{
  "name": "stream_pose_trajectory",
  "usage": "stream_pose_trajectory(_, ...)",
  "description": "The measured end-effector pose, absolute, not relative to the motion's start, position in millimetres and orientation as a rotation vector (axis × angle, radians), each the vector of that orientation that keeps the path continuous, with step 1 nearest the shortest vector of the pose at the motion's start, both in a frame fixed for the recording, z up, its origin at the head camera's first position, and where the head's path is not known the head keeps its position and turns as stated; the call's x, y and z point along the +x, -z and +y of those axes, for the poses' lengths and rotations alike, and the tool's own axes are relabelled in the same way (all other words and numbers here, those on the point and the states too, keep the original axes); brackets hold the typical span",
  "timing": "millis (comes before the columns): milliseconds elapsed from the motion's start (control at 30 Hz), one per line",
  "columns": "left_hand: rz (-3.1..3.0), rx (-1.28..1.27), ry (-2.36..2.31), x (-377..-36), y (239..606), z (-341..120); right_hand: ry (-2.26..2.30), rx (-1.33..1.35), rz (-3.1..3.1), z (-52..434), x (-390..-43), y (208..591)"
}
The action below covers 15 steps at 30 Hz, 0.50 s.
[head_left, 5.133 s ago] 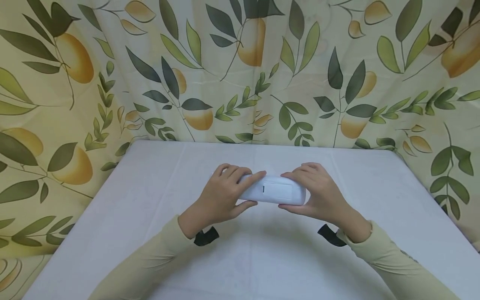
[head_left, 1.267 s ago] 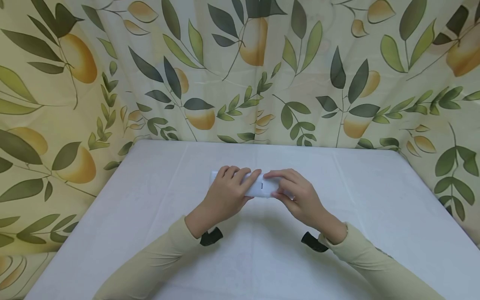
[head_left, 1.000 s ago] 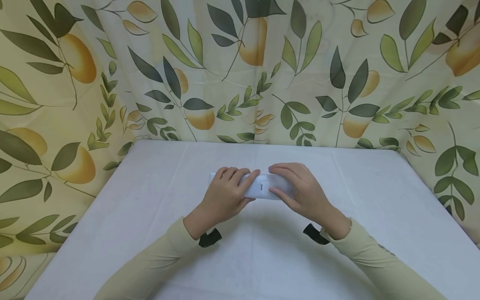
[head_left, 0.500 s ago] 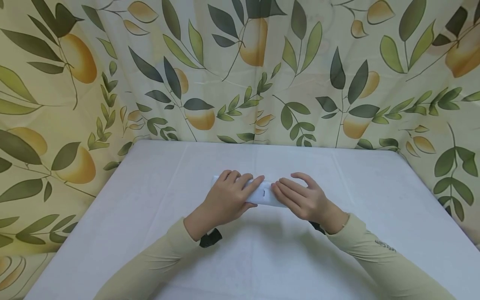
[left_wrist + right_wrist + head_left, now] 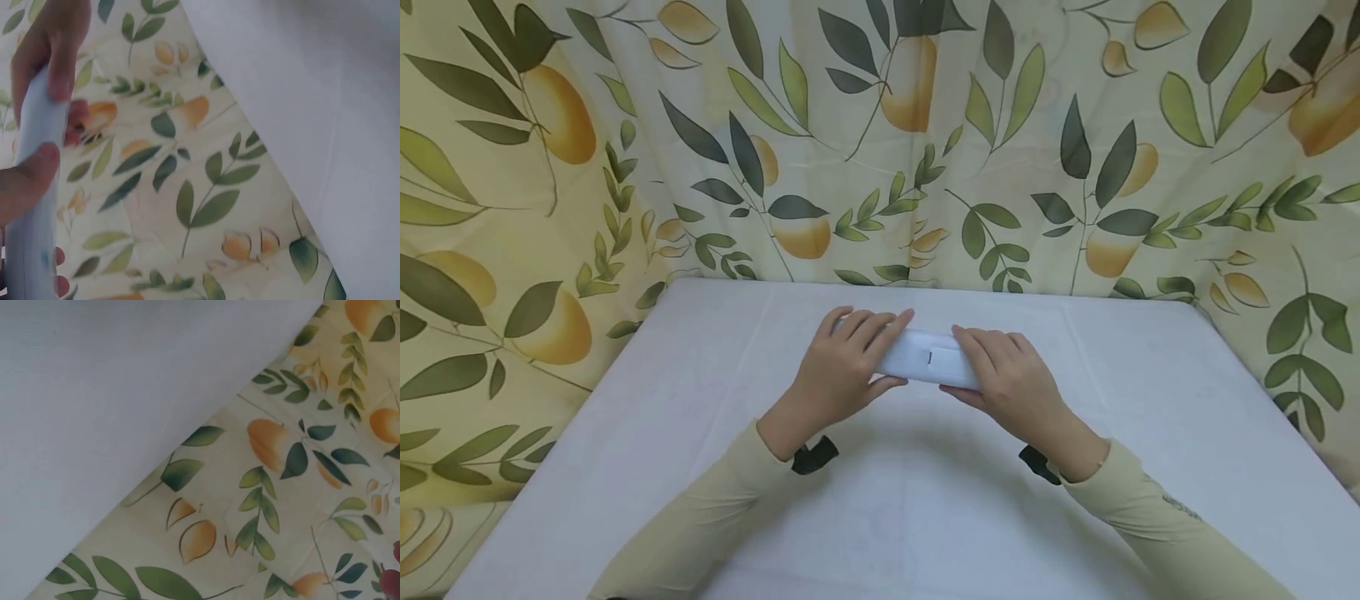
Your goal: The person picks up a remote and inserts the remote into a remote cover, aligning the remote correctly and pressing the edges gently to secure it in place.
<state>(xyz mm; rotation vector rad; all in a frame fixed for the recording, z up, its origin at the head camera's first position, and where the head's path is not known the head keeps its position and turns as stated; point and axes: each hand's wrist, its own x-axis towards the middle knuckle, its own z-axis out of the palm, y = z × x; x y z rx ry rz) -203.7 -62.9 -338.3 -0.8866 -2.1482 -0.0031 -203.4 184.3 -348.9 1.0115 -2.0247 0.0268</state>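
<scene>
A white remote control [image 5: 917, 358] is held lengthwise between both hands, its back with the panel and small dark slot facing up. My left hand [image 5: 835, 367] grips its left end, fingers over the far edge and thumb at the near edge. My right hand [image 5: 1018, 387] holds the right end in the same way and covers much of the panel. In the left wrist view the remote control [image 5: 39, 134] stands on edge, the left thumb [image 5: 34, 178] against it and the right hand [image 5: 59, 37] at the top. The right wrist view shows only fingertips [image 5: 390, 582] at its lower right.
A white-covered table [image 5: 895, 500] lies beneath the hands, with their shadows on it. A fabric curtain [image 5: 880, 167] printed with leaves and fruit hangs behind the far edge and along the sides. Black straps [image 5: 815, 455] show at both wrists.
The right hand has shifted from fingertips near the slot to gripping the right end. Since half a second ago both hands and the remote control have moved up and away in the head view.
</scene>
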Motion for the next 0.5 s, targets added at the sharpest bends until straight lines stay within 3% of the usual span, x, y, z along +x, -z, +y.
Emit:
stream_pose_trajectory(233, -2.301, -0.688, 0.282, -214.9, 333.9, -92.1, -0.119, 0.918, -2.025, 198.0, -205.9, 352.9)
stream_pose_trajectory(500, -2.232, -0.712, 0.692, -209.1, 330.0, -97.6, -0.147, 0.924, -1.99, 203.9, -208.4, 355.4)
